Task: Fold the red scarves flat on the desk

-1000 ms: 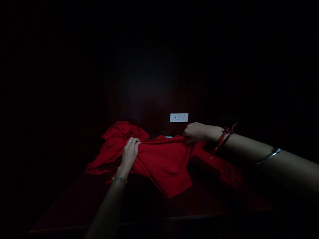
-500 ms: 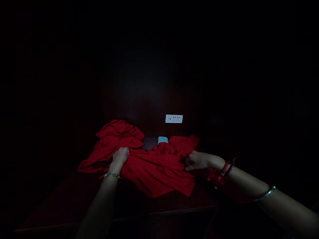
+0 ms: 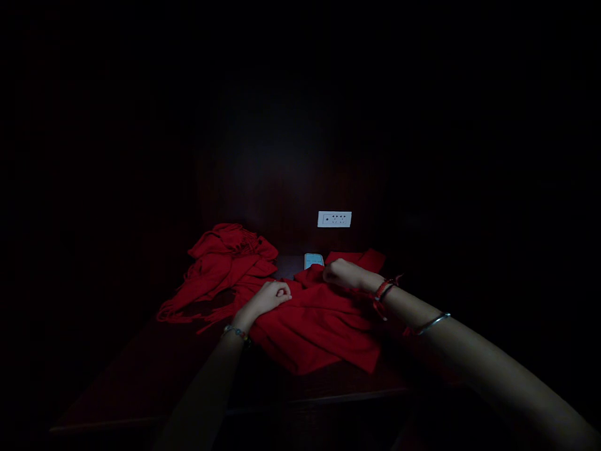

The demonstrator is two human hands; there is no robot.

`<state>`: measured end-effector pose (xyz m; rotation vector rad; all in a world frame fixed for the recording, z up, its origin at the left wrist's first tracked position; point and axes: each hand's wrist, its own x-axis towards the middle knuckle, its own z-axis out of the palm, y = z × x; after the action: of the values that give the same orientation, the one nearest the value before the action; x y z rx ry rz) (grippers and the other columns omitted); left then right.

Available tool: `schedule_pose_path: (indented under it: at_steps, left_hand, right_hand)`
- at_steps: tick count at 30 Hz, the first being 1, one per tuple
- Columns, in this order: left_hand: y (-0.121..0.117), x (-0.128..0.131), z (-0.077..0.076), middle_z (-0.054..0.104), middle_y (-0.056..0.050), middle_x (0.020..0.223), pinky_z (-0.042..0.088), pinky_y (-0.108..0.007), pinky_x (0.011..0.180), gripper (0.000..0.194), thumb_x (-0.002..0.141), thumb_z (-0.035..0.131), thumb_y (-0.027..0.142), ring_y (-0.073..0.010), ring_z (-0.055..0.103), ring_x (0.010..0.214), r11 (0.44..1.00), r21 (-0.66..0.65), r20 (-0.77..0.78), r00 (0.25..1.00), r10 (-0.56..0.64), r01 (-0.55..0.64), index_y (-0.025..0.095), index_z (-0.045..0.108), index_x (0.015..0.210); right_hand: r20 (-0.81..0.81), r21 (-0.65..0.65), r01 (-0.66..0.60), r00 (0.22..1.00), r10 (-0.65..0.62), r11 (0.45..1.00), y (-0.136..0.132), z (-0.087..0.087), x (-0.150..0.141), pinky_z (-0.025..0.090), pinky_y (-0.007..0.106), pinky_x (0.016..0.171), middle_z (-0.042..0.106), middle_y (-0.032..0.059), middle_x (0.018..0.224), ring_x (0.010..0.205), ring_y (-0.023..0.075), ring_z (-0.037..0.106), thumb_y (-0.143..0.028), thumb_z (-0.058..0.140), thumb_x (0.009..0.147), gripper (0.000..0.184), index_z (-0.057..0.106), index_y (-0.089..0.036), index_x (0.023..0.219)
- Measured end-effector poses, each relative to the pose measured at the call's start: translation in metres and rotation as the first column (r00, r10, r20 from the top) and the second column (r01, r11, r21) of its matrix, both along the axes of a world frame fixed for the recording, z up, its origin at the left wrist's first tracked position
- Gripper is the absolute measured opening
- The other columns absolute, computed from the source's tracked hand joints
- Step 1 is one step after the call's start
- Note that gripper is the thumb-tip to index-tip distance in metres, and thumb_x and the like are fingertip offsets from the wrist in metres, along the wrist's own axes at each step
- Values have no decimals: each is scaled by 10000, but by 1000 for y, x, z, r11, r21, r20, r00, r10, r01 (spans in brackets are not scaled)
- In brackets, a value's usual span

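On one table [image 3: 141, 369], two hands [image 3: 267, 297] [image 3: 346, 274] at red cloth [image 3: 323, 319], one phone [image 3: 313, 259]

In slides the left hand [image 3: 268, 297] toward the table's [image 3: 136, 376] middle; the right hand [image 3: 345, 274] swings inward near the back edge, and the stretched red cloth [image 3: 314, 329] drops into folds, revealing more phone [image 3: 313, 259]!
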<state>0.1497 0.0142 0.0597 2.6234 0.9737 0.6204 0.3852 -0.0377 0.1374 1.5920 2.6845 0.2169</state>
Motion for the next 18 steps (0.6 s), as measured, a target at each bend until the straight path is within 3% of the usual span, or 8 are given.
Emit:
schedule_pose_path:
  at_steps: [3, 6, 8, 11, 13, 14, 16, 18]
  left_hand:
    - [3, -1, -5, 567, -5, 747, 393, -208, 601, 173, 709, 560, 294, -123, 506, 666, 1000, -3, 87, 996, -13, 13, 156, 590, 808]
    - [3, 1, -5, 592, -5, 795, 409, -216, 642, 240, 665, 603, 283, -135, 532, 707, 994, -86, 28, 997, -69, 72, 174, 583, 877]
    - [3, 1, -1, 603, -13, 801, 411, -234, 695, 158, 695, 569, 263, -150, 542, 750, 997, -38, -5, 998, -67, 67, 181, 596, 827]
    - [7, -9, 7, 594, -42, 839, 401, -268, 777, 128, 754, 469, 196, -175, 534, 833, 983, 167, 73, 995, 68, -80, 175, 591, 785]
    - [15, -25, 11, 576, -75, 849, 402, -294, 794, 171, 755, 419, 137, -196, 527, 847, 909, 266, 172, 944, 282, -320, 150, 580, 808]
    - [19, -35, 11, 564, -94, 853, 406, -309, 792, 186, 748, 406, 119, -208, 525, 843, 837, 290, 232, 883, 408, -463, 133, 574, 828]
    - [29, -54, 8, 543, -123, 863, 417, -334, 770, 214, 734, 396, 101, -227, 525, 823, 660, 279, 342, 714, 611, -698, 107, 560, 871]
    - [36, -69, 4, 530, -136, 869, 429, -344, 737, 230, 729, 394, 100, -235, 529, 799, 559, 241, 378, 607, 699, -793, 100, 551, 896]
  right_hand:
    - [-77, 64, 34, 997, -29, 997, 1, 4, 18, 392, 198, 710, 620, 87, 961, 838, 149, 573, -134, 474, 765, 254, 608, -146, 980]
    - [-38, -19, 79, 996, -80, 997, 1, -6, 22, 397, 189, 714, 602, 75, 1030, 881, 154, 569, -175, 548, 729, 398, 524, -180, 1126]
    - [18, -73, 106, 994, -105, 992, 2, -17, 16, 395, 182, 700, 629, 65, 968, 850, 147, 582, -145, 504, 750, 318, 570, -185, 1059]
    - [25, 1, 179, 984, -178, 984, 5, -17, 9, 393, 200, 692, 640, 106, 912, 838, 163, 586, -112, 418, 782, 249, 626, -143, 917]
    - [-56, 125, 286, 958, -281, 950, 7, -1, 19, 397, 210, 680, 634, 122, 918, 839, 176, 585, -129, 405, 790, 257, 613, -130, 941]
    - [-119, 200, 369, 929, -352, 908, 6, 10, 30, 400, 210, 674, 629, 123, 932, 841, 178, 585, -134, 394, 795, 273, 598, -128, 976]
    - [-259, 339, 584, 811, -524, 737, 1, 31, 61, 405, 217, 672, 604, 161, 990, 869, 190, 579, -136, 317, 823, 348, 538, -98, 1090]
    - [-252, 348, 736, 669, -699, 580, -10, 44, 95, 415, 246, 642, 561, 233, 1045, 879, 224, 579, -152, 230, 850, 415, 469, -46, 1172]
